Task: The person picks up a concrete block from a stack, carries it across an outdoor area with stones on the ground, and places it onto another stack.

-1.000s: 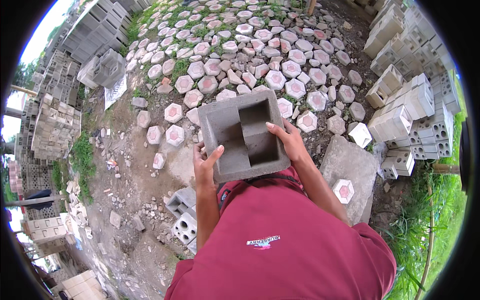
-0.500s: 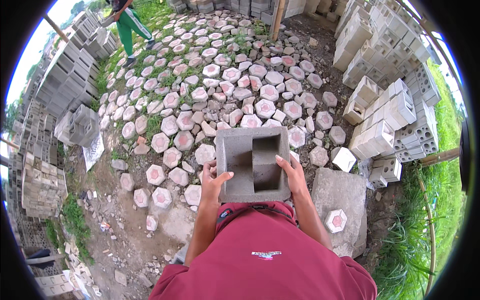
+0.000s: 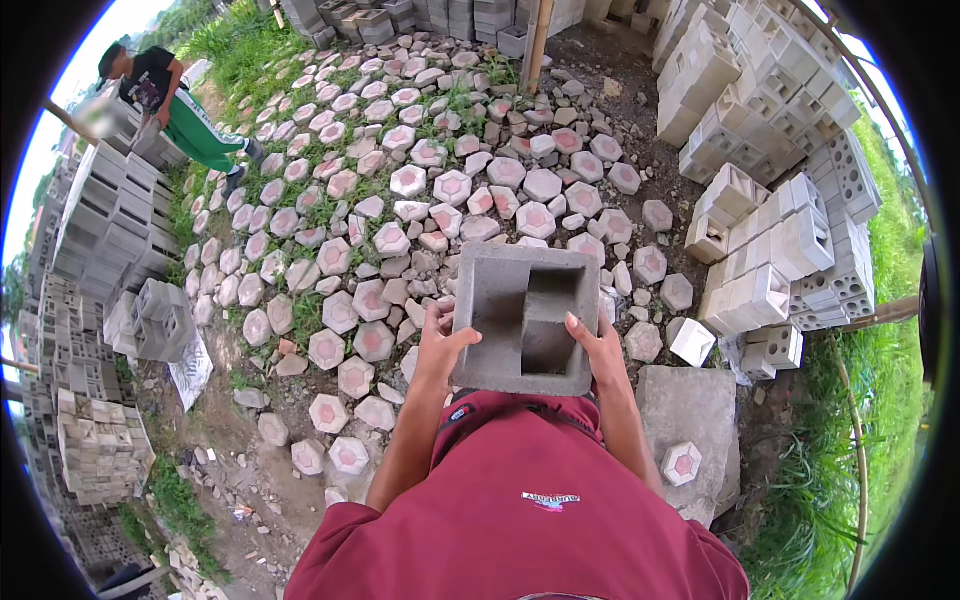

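Note:
A grey hollow concrete block (image 3: 497,335) is held up in front of my maroon shirt, its open cavities facing me. My left hand (image 3: 440,345) grips its left side, thumb over the near face. On the opposite side my right hand (image 3: 602,352) clasps it, with the thumb at the rim. Most of the fingers are hidden behind the block. Below and beyond it, hexagonal pavers (image 3: 373,341) with pinkish centres cover the ground.
Concrete blocks are stacked at the right (image 3: 760,235) and left (image 3: 115,225). A flat concrete slab (image 3: 690,415) with one hexagonal paver (image 3: 681,463) lies near my right. A person in green trousers (image 3: 197,130) bends at the far left. A wooden post (image 3: 537,45) stands ahead.
The block and both hands appear slightly farther right and higher in view, still together. The other person is farther left and shows more fully, bending by the stacked blocks.

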The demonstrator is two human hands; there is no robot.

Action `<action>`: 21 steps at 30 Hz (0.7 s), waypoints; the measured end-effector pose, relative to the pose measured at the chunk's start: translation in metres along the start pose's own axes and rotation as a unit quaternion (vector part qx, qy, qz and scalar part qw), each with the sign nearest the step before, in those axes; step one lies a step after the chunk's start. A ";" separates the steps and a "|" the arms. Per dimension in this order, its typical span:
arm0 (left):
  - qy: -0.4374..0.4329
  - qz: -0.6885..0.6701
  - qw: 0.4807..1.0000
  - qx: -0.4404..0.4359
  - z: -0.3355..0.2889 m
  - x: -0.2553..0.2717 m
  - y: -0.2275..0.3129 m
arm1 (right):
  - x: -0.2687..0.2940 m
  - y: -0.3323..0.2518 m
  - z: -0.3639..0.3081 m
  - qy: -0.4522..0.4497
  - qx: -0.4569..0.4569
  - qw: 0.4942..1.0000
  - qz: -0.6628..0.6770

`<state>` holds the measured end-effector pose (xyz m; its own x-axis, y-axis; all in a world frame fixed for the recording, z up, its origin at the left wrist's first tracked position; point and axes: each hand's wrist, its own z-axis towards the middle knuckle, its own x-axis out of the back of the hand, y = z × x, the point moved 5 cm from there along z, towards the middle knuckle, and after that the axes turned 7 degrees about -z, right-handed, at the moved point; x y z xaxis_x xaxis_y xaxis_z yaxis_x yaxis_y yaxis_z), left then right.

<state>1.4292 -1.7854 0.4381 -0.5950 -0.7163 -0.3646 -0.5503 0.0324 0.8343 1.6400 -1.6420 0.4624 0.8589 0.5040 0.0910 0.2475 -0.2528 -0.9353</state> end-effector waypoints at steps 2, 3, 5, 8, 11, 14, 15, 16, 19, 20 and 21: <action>0.002 0.014 1.000 0.006 0.031 -0.007 0.014 | -0.005 -0.015 0.031 -0.014 -0.006 1.000 -0.013; 0.007 0.016 1.000 0.009 0.047 -0.007 0.018 | -0.009 -0.019 0.047 -0.018 -0.011 1.000 -0.012; 0.010 0.015 1.000 -0.001 0.085 -0.011 0.026 | -0.016 -0.030 0.086 -0.041 -0.017 0.999 0.020; 0.010 0.013 1.000 -0.008 0.142 -0.014 0.050 | -0.033 -0.047 0.155 -0.089 -0.013 0.996 0.029; 0.047 0.015 0.998 -0.028 0.195 -0.023 0.081 | -0.051 -0.076 0.222 -0.129 -0.011 0.990 0.058; 0.075 0.004 0.996 -0.041 0.242 -0.041 0.121 | -0.064 -0.109 0.291 -0.179 -0.024 0.983 0.046; 0.090 0.004 0.995 -0.040 0.254 -0.046 0.133 | -0.067 -0.124 0.311 -0.185 -0.021 0.982 0.044; 0.099 -0.008 0.994 -0.037 0.262 -0.049 0.140 | -0.073 -0.139 0.324 -0.205 -0.001 0.978 0.038; 0.113 -0.025 0.989 -0.087 0.306 -0.057 0.171 | -0.088 -0.178 0.379 -0.242 0.008 0.970 0.024; 0.121 -0.040 0.988 -0.083 0.319 -0.056 0.175 | -0.096 -0.189 0.395 -0.263 -0.004 0.964 0.028; 0.127 -0.043 0.988 -0.080 0.328 -0.056 0.180 | -0.103 -0.197 0.409 -0.282 -0.016 0.959 0.032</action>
<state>1.1712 -1.5109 0.4729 -0.3716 -0.8644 -0.3387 -0.4813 -0.1326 0.8665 1.3194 -1.3060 0.4977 0.4957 0.8507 -0.1747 0.2226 -0.3189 -0.9213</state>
